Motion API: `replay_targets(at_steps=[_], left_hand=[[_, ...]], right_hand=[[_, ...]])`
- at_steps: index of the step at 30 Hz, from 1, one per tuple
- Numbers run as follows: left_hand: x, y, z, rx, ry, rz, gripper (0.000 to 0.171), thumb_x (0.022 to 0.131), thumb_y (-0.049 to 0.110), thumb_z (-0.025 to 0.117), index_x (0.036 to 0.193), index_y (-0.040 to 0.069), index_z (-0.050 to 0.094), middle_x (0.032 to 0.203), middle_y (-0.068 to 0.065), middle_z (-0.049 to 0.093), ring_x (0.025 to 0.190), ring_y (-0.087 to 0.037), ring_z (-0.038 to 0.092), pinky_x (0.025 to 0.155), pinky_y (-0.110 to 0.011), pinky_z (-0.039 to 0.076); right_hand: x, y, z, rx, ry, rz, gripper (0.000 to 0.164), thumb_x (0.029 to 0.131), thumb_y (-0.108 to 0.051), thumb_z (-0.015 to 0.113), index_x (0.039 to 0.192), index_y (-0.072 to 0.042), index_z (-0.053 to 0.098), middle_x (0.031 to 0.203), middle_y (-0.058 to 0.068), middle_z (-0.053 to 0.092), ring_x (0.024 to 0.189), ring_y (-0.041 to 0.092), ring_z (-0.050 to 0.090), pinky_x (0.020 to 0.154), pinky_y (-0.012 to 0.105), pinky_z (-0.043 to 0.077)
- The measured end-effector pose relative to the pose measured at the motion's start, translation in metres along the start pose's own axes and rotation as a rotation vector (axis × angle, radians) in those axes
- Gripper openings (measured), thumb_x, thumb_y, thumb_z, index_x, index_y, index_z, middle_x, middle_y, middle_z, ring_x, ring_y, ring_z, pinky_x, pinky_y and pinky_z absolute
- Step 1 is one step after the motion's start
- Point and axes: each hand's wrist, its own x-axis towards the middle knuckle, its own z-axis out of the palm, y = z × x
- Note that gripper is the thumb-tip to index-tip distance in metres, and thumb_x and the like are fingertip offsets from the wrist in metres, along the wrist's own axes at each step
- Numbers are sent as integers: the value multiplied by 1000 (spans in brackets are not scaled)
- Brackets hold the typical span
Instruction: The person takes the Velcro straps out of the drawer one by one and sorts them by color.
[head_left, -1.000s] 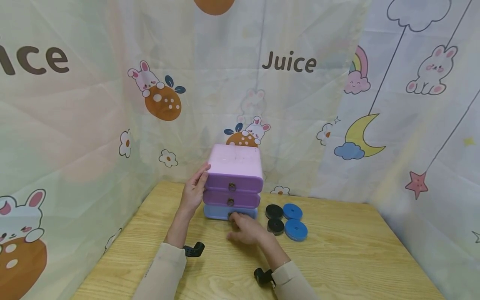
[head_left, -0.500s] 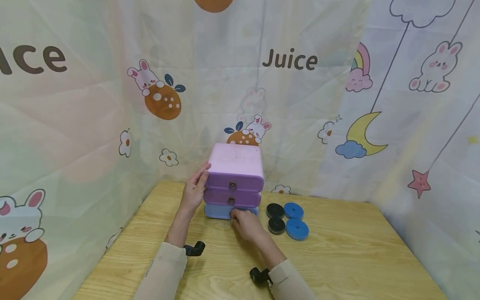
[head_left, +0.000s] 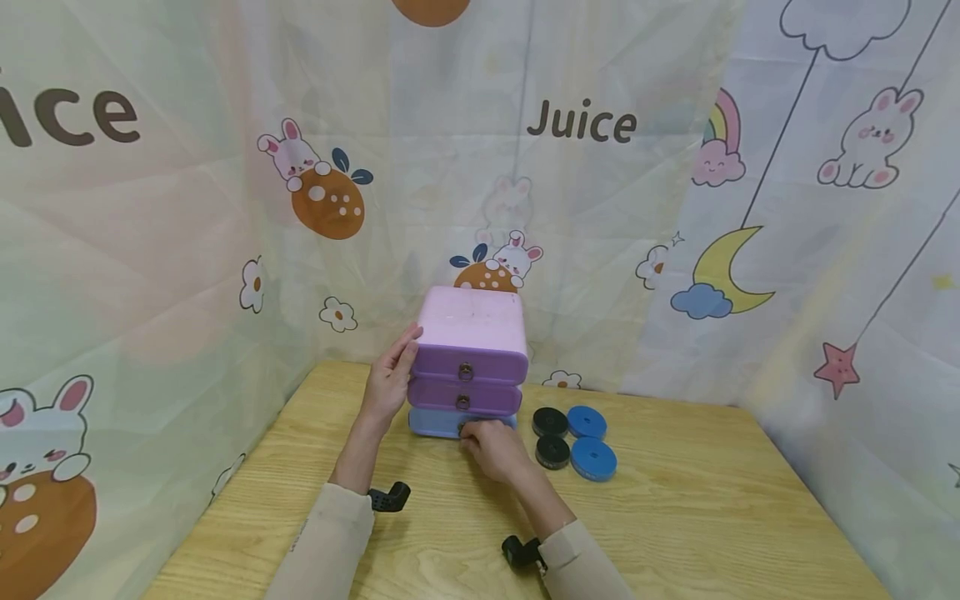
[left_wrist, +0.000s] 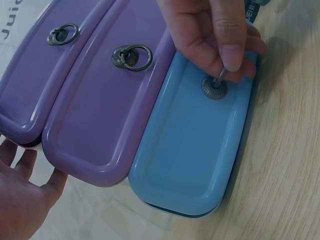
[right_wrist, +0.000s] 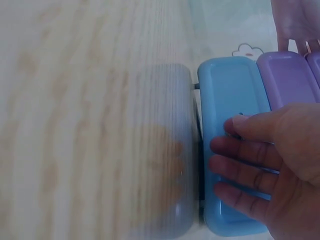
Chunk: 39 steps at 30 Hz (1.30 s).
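Note:
A small three-tier drawer box point(head_left: 472, 321) with a pink top stands on the table. Its upper two drawer fronts are purple and the bottom drawer point(left_wrist: 187, 135) is light blue; all look closed. Each front carries a metal ring pull. My right hand point(head_left: 495, 450) pinches the blue drawer's ring pull point(left_wrist: 215, 86) between thumb and forefinger, the other fingers lying near the front. My left hand point(head_left: 388, 375) holds the box's left side by the upper drawers, fingers against the side wall; in the left wrist view its fingertips are partly hidden behind the box.
Right of the box, on the wooden table point(head_left: 675, 500), lie two black discs point(head_left: 551, 422) and two blue discs point(head_left: 593, 458), each with a small centre hole. A printed fabric curtain point(head_left: 585, 208) hangs close behind the box and along both sides.
My right hand's fingers have closed in on the blue drawer's ring pull and its thumb has drawn up to it. The left hand and the box stay in place.

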Motion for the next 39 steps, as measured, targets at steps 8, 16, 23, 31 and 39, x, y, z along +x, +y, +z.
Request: replay_targets(at_steps=[8,16,23,31,39], left_hand=[[0,1,0,-1,-5,3,49,105,48,57,148,23,61,163,12,45,154,-11,35,125,-42,34],[1,3,1,11,3,20,49,106,45,57,148,21,60,163,10,46,154,-12,35,126,-37,32],[-1,2,1,20,10,8,49,105,47,57,148,23,60,161,12,47,153,-9,36,127,-36,31],[-3,6,1,25,-2,1,48,106,45,56,148,24,60,162,12,46,153,-9,36,126,-36,32],[0,18,-4,135,-56,-48,45,111,33,51,152,15,54,167,0,39,158,-19,28,129,-42,27]], right_hand=[[-2,1,-1,19,4,-16,9,99,-20,72,99,-15,79,96,-4,77,88,17,73,76,37,60],[-1,0,-6,41,-50,-28,10,100,-21,70,99,-17,80,94,-5,77,87,12,72,76,31,59],[-4,-2,-7,59,-80,-36,12,100,-21,70,101,-15,81,93,-4,78,85,11,72,73,28,58],[-4,-1,-7,176,-71,20,51,109,-43,52,63,-20,56,54,-11,41,47,5,39,47,23,32],[-4,-1,-7,188,-114,3,37,104,-39,63,81,-14,76,59,-13,48,50,3,44,49,22,35]])
